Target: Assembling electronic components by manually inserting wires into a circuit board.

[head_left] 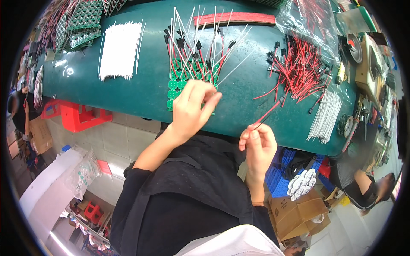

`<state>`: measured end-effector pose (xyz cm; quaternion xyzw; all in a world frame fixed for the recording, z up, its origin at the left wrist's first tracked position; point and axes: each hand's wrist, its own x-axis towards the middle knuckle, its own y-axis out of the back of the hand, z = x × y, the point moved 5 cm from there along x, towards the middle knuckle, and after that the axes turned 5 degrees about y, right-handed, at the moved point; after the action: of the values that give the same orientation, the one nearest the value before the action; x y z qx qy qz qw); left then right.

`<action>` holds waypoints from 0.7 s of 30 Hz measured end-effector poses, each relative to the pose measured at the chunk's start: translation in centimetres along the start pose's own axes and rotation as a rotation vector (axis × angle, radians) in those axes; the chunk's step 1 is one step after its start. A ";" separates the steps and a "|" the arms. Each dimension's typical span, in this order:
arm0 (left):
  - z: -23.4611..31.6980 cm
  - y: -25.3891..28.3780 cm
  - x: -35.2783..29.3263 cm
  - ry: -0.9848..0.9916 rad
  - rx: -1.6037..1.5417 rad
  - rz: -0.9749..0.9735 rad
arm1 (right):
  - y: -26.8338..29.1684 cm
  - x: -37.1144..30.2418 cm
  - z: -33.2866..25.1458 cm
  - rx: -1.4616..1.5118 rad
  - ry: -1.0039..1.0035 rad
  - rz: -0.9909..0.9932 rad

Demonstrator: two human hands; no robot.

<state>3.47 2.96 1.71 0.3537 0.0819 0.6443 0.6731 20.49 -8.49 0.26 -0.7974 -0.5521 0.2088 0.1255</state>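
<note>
A panel of small green circuit boards (172,84) lies at the table's near edge, with black-tipped red and black wires and thin white wires standing up from it. My left hand (192,106) is over the panel's right part, fingers curled toward the thumb; whatever is between the fingertips does not show. In my right hand (260,143), just off the table's edge, thumb and fingers pinch a red and black connector wire (268,114). Its black plug end points up and away, toward a loose heap of the same connector wires (299,68) on the right.
White wires (121,51) lie bundled on the left of the green table (149,91), with more white wires (325,116) at the right. A red strip (235,18) and clear plastic bag (309,30) lie at the back. Below are a blue crate (276,181) and red stool (77,117).
</note>
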 end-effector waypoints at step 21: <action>-3.7 3.8 -0.9 0.378 -0.526 -0.194 | -6.0 5.2 -2.2 -1.406 0.597 -0.103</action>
<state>-1.86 3.18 0.93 0.0326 0.0695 0.6305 0.7723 18.14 -1.44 3.74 -0.6855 -0.5344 -0.4220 -0.2578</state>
